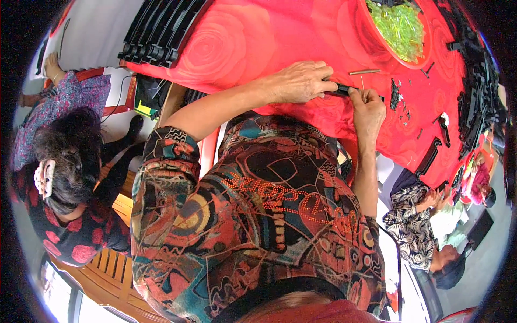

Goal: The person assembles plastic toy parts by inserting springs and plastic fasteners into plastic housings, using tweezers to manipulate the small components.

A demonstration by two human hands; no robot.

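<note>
My left hand [304,82] is closed on one end of a long black plastic part [342,90] at the near edge of the red-covered table. At the other end of that part, my right hand [368,112] is pinched, thumb and fingers together. A thin pale rod [362,83] rises from the fingers of my right hand; its lower end is hidden. Just beyond both hands lies a thin brownish stick [364,71] on the cloth. Small black scraps [396,96] are scattered to the right of my right hand.
An orange-rimmed bowl [407,63] with green translucent pieces stands far right. Black plastic parts [161,29] lie in a row at far left; a dark heap [479,107] lines the right edge. People sit left [70,177] and right [412,226].
</note>
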